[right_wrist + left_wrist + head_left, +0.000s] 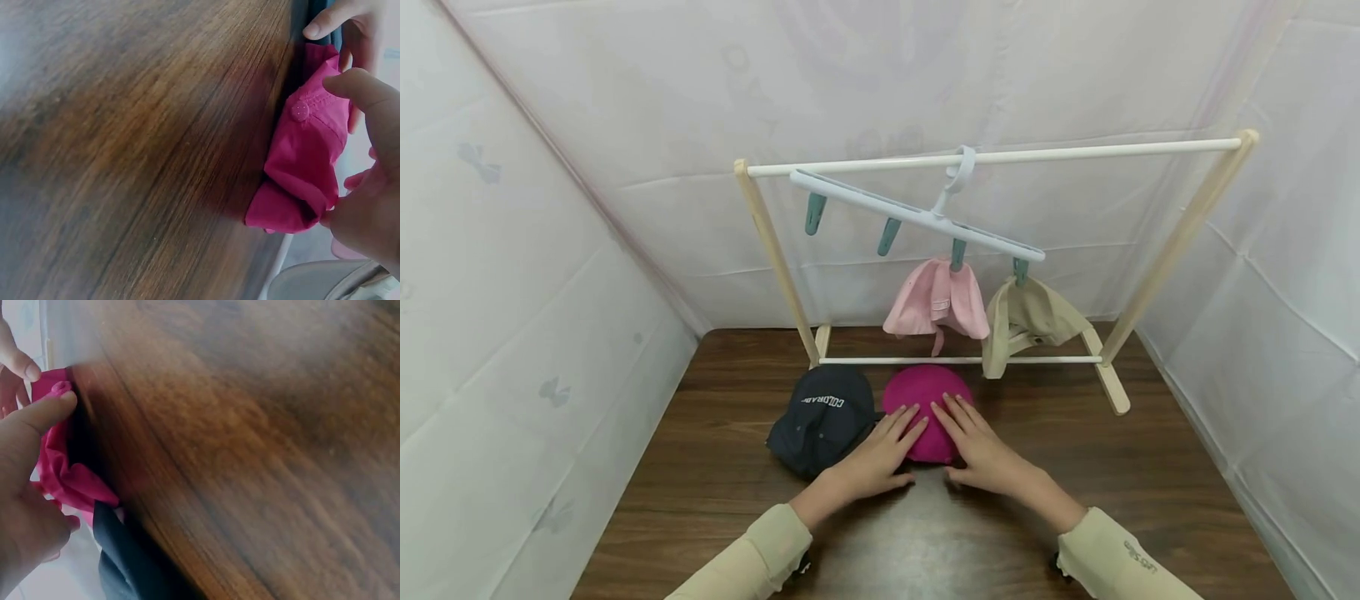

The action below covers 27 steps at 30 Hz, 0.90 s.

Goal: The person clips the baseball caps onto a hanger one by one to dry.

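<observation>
A magenta cap lies on the table in front of the rack, its crumpled cloth and covered top button showing in the right wrist view. From the left, my left hand rests its extended fingers on the cap. My right hand touches it from the other side, fingers likewise extended and thumb apart. Close beside my left hand sits a navy cap with white lettering on it.
A wooden rack with a white top rod stands at the back. From it hangs a tilted pale hanger with green clips. Two clips hold a pink cap and a beige cap. Cloth walls enclose the wooden table.
</observation>
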{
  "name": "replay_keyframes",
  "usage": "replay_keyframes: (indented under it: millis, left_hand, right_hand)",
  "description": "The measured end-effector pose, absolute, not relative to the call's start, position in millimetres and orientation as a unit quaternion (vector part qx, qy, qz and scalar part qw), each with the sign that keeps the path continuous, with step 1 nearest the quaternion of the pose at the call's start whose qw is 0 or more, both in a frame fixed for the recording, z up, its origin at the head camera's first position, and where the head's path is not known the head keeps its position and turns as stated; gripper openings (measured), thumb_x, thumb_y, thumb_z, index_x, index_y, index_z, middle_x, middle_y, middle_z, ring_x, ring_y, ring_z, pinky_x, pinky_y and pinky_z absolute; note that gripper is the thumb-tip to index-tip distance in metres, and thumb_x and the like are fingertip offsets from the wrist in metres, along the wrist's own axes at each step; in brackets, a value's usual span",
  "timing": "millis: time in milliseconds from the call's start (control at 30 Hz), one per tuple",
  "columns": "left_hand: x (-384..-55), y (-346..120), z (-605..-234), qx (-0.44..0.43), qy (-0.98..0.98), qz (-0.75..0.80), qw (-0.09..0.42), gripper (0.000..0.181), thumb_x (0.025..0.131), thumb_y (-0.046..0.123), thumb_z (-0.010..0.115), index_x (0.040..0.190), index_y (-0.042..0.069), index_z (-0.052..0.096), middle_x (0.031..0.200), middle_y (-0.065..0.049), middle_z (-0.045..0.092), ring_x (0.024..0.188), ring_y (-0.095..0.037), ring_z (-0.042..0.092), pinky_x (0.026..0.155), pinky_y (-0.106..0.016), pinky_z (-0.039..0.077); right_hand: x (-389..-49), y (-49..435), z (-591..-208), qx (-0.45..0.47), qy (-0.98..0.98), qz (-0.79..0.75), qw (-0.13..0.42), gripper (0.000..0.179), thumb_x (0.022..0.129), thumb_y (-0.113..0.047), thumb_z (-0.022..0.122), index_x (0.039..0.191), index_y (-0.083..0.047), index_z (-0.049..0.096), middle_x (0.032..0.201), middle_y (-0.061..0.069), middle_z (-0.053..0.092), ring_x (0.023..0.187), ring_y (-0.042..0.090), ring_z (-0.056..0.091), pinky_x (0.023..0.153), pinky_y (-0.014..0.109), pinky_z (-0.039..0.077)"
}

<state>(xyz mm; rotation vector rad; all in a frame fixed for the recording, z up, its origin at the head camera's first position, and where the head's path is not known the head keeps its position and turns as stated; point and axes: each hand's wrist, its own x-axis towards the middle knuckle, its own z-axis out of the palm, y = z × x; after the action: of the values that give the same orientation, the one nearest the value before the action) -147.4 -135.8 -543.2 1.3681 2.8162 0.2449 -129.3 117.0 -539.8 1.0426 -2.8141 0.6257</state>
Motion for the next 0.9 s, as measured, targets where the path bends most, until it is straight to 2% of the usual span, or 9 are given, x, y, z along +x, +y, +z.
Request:
replay_keyframes:
  millis: [233,367,633,900]
  left_hand:
    - [-149.2,-127.2,-550.4,0.432,0.899,0.036,-0.065,0.090,0.088,0.032,0.082,0.158,0.006,0.032,0.164,-0.020,0.026,0.150,-0.038,0.028,0.117,-0.051,0.032]
    - [-152.2,-121.8,-550.4,0.421,0.903,0.031,-0.083,0.082,0.090,0.026,0.078,0.156,0.005,0.036,0.162,-0.017,0.030,0.150,-0.033,0.030,0.118,-0.048,0.032]
    - [-154.1,-120.8,-547.3,0.373,0.916,0.149,-0.007,0.062,0.104,0.020,0.055,0.158,0.002,0.030,0.162,-0.016,0.033,0.150,-0.028,0.031,0.119,-0.041,0.031]
    - [-154.1,-120.2,-540.4,0.347,0.907,0.236,0.034,0.057,0.108,0.023,0.048,0.159,0.005,0.031,0.162,-0.016,0.034,0.149,-0.027,0.032,0.119,-0.041,0.031]
  right_hand:
    - [-129.0,116.4,-542.0,0.341,-0.917,0.206,0.032,0.099,0.082,-0.024,0.084,0.158,0.001,0.027,0.162,0.033,0.020,0.148,0.053,0.020,0.116,0.062,0.026]
    - [-130.5,115.1,-543.7,0.336,-0.918,0.208,0.028,0.099,0.082,-0.025,0.085,0.158,0.001,0.028,0.162,0.032,0.021,0.148,0.053,0.019,0.116,0.062,0.026]
    - [-132.1,115.0,-548.8,0.337,-0.916,0.215,0.029,0.104,0.080,-0.028,0.088,0.159,-0.001,0.026,0.163,0.029,0.020,0.150,0.050,0.018,0.117,0.060,0.026]
    - [-135.2,114.8,-552.1,0.336,-0.908,0.231,0.097,0.104,0.074,-0.016,0.092,0.156,0.003,0.031,0.159,0.030,0.030,0.146,0.049,0.028,0.115,0.059,0.030]
